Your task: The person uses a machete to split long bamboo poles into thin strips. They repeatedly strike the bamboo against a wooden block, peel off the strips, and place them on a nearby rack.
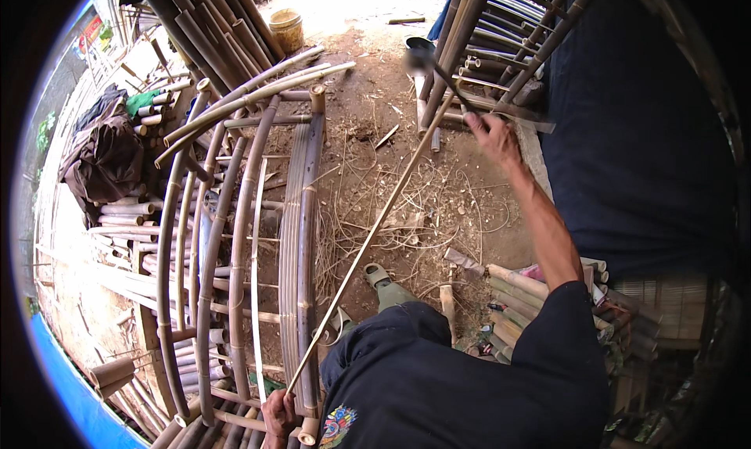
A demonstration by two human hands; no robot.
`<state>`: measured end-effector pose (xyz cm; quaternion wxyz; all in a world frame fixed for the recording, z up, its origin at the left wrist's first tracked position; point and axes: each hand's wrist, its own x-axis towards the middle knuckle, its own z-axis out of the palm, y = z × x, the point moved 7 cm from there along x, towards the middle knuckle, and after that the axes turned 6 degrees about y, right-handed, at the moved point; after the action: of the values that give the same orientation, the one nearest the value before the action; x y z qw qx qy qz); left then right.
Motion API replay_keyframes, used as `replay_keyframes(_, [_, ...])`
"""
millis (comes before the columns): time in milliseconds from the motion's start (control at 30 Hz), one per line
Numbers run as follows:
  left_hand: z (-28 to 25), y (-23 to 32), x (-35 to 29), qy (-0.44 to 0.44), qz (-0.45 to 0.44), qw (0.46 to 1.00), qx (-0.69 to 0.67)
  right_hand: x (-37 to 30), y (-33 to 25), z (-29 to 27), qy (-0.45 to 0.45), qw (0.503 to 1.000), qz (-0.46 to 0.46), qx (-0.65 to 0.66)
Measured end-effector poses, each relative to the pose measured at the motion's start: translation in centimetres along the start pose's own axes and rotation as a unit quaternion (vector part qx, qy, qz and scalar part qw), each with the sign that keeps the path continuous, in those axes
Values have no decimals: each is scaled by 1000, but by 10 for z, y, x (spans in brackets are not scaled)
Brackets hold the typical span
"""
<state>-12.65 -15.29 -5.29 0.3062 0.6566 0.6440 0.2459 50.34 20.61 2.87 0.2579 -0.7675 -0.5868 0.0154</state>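
1 bamboo strip (371, 238) (v. thin)

Black shirt (469, 375) with multicoloured print (339, 425)

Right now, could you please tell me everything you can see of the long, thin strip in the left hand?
The long, thin strip is pale tan, looks like split bamboo, and runs nearly straight. Its near end is in the left hand; from there it slants forward and rightward over the littered ground. Its far end comes close to the right hand; whether anything touches it there is unclear.
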Motion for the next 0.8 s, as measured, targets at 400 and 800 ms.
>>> replay_keyframes(400, [-8, 5, 17, 17, 28, 999, 9, -31, -54, -44, 54, 988, -141, -12])
replay_keyframes(800, [73, 179, 215, -92, -142, 847, -504, -194, -242, 38, 66, 921, -358, 136])
